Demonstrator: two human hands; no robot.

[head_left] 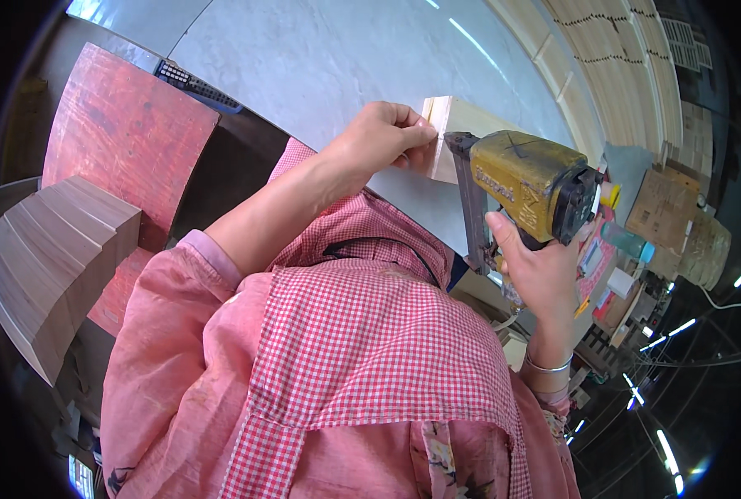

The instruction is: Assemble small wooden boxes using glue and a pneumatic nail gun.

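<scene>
My right hand is wrapped round the handle of a yellow and black nail gun. The tool's nose meets a pale wooden piece near its left end, over a light grey table. At that same end, my left hand pinches the wood's edge between thumb and fingers, just left of the nose. A narrow strip of wood runs along this end, partly behind my fingertips. Whether the nose presses on the wood or sits just off it, I cannot tell.
The grey tabletop spreads ahead. Long stacked wooden boards line its far right. On the left stand a reddish board and a stack of brown wood-grain panels. A bottle with a blue cap lies among clutter at right.
</scene>
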